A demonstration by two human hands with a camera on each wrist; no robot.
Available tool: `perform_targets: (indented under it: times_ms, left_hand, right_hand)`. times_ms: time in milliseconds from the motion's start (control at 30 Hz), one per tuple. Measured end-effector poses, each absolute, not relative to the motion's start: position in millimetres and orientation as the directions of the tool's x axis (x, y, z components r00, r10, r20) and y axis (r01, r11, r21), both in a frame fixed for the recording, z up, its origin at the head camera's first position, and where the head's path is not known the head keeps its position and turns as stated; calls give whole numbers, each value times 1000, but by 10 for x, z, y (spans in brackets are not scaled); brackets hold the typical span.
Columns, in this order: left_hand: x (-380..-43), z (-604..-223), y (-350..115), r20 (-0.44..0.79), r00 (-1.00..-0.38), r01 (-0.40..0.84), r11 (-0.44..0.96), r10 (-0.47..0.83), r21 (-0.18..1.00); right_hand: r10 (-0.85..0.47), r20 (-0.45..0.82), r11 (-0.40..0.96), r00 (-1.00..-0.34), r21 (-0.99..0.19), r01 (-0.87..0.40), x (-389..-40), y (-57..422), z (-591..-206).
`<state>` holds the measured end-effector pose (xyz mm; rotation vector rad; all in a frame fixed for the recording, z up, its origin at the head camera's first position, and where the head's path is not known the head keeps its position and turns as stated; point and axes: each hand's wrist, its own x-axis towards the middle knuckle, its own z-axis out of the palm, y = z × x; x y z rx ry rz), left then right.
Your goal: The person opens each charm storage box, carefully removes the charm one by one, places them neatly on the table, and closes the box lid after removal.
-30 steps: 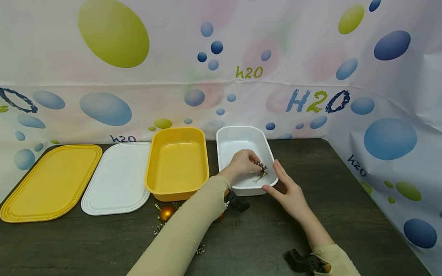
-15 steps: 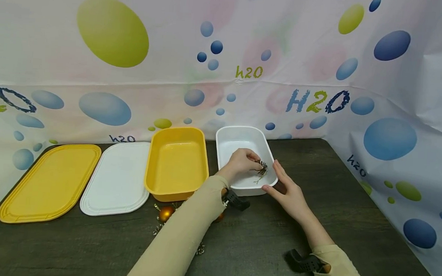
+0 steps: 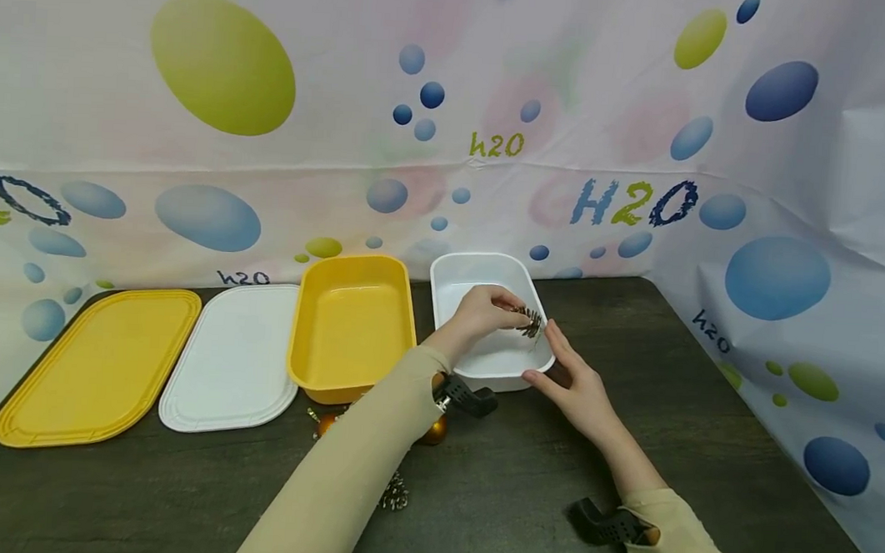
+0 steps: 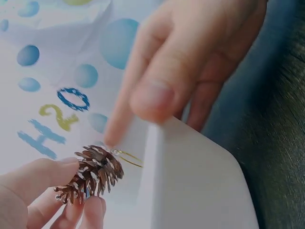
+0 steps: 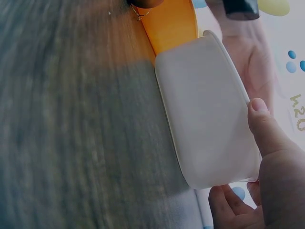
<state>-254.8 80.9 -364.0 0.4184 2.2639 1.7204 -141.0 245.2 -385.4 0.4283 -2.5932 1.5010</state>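
My left hand (image 3: 485, 316) pinches a brown pine cone (image 4: 99, 172) with white-tipped scales between thumb and fingers. A thin gold loop (image 4: 131, 159) sticks out from the end of the cone. Both are within the white rectangular container (image 3: 467, 271), near its right wall. My right hand (image 3: 577, 396) holds the container's near right corner, its thumb (image 5: 259, 107) at the near rim and its fingers at the right side. Partly hidden under my left forearm, orange baubles (image 3: 434, 431) and another pine cone (image 3: 395, 493) lie on the dark table.
Left of the white container stands a yellow container (image 3: 353, 322). Farther left lie a white lid (image 3: 231, 361) and a yellow lid (image 3: 100, 367). A patterned sheet (image 3: 328, 162) rises behind the table (image 3: 490, 513) and along the sides.
The left hand has moved slightly away from me, carrying the pine cone toward the container's right wall. Its forearm now hides more of the left bauble. The right hand stays at the corner.
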Motion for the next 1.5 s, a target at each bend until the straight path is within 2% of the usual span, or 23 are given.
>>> perform_targets:
  times_ms: [133,400,667,867,1100,1367,1500]
  left_hand:
    - [-2500,-3539,750,-39,-915,65,241,402,968]
    - [-2354,-3361,549,-15,-904,105,257,427,961]
    - [-2092,-3299,327,32,-876,198,298,481,934]
    - [-1872,-3308,109,44,-871,195,262,490,945]
    - [-1598,-3357,-220,106,-833,284,257,542,924]
    - [-1319,-3556,-511,83,-807,312,302,584,901]
    - [-1201,-3641,-583,116,-802,374,341,586,863]
  right_hand:
    - [-190,240,458,-952,-836,-303,-1416,2458,-3869]
    - [-183,266,464,-947,-826,-321,-1565,2582,-4149]
    - [-188,259,469,-947,-824,-318,-1445,2479,-3925]
    - [-178,258,469,-950,-826,-312,-1476,2510,-3992]
    - [-178,259,454,-949,-834,-312,-1564,2582,-4151]
    - [-182,240,479,-953,-825,-300,-1430,2467,-3888]
    - [-181,233,482,-956,-826,-292,-1398,2443,-3832]
